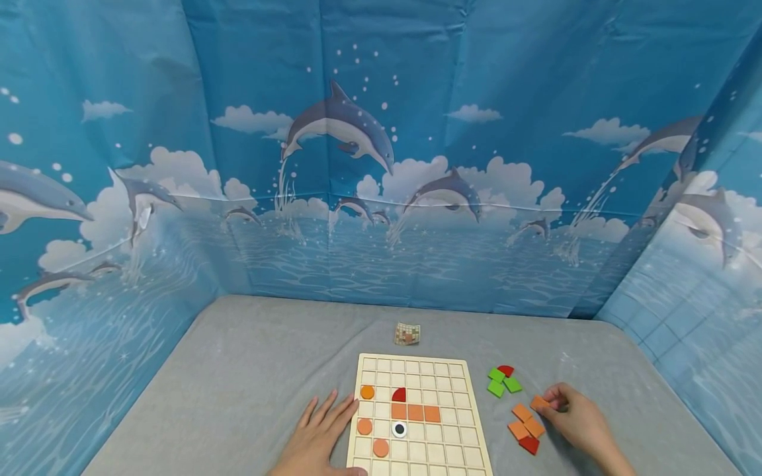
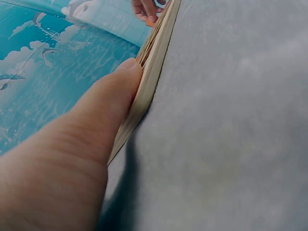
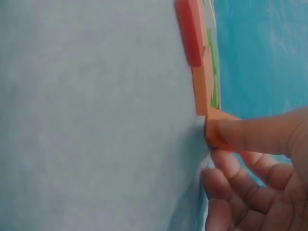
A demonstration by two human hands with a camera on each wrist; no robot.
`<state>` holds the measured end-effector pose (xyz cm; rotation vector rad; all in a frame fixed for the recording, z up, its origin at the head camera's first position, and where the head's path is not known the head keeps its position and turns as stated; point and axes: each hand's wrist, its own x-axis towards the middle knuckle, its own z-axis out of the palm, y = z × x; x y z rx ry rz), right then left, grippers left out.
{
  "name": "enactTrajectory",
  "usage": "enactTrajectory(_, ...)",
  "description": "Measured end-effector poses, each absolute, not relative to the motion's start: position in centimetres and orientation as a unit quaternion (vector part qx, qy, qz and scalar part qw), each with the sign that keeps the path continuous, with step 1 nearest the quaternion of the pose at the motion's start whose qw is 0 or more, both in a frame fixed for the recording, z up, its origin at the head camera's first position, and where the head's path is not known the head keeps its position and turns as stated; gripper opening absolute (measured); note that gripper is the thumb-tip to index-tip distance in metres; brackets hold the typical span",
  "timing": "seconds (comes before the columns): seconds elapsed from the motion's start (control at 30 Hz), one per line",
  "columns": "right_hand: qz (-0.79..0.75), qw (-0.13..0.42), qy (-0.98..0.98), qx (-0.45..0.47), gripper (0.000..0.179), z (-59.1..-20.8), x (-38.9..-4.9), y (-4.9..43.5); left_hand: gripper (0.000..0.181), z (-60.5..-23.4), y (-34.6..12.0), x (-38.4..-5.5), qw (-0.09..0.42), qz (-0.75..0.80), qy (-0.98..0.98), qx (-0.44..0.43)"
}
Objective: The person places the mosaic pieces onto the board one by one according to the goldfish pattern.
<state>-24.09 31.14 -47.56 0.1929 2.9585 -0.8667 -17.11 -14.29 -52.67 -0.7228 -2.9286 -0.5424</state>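
My right hand (image 1: 574,413) pinches an orange square tile (image 1: 538,403) between thumb and fingers, right of the board. In the right wrist view the thumb presses on this tile (image 3: 214,127). Beside it lie three orange squares (image 1: 534,426) and a red quarter-round piece (image 1: 529,445). My left hand (image 1: 321,433) rests with spread fingers at the left edge of a pale wooden grid board (image 1: 451,434); its thumb touches the board's front left part. On the board lie three orange squares (image 1: 415,412), a red quarter-round (image 1: 399,395), three orange-toned discs (image 1: 381,448) and a white-and-black eye disc (image 1: 399,430).
Three green pieces (image 1: 495,388) and another red quarter-round (image 1: 505,370) lie between the board and the right hand, farther back. A small printed grid card (image 1: 407,334) lies behind the board. The grey cloth-covered table (image 1: 238,370) meets a dolphin-print curtain (image 1: 357,264).
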Motion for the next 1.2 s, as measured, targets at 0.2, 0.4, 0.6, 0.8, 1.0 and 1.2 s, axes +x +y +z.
enactTrajectory(0.2, -0.284, 0.023, 0.956, 0.063, 0.034, -47.0, -23.6, 30.5, 0.100, -52.6, -14.3, -17.1, 0.026, -0.185, -0.955, -0.230)
enactTrajectory(0.4, -0.303, 0.017, 0.952, 0.045, 0.030, -46.1, -22.8, 28.3, 0.099, -52.7, -14.4, -17.1, 0.030, -0.185, -0.955, -0.230)
enactTrajectory(0.6, -0.329, 0.023, 0.944, 0.019, 0.020, -45.9, -21.8, 24.7, 0.099, -52.7, -14.4, -17.2, 0.030, -0.191, -0.954, -0.229)
enactTrajectory(0.8, -0.341, 0.022, 0.939, -0.024, 0.018, -45.8, -20.9, 21.4, 0.099, -52.7, -14.4, -17.1, 0.035, -0.188, -0.954, -0.232)
enactTrajectory(1.0, -0.392, 0.034, 0.911, -0.121, 0.017, -45.9, -20.3, 19.5, 0.100, -52.8, -14.3, -17.1, 0.042, -0.193, -0.953, -0.230)
enactTrajectory(1.2, -0.414, 0.057, 0.892, -0.170, 0.014, -46.2, -20.4, 18.0, 0.100, -52.7, -14.3, -17.1, 0.035, -0.188, -0.954, -0.231)
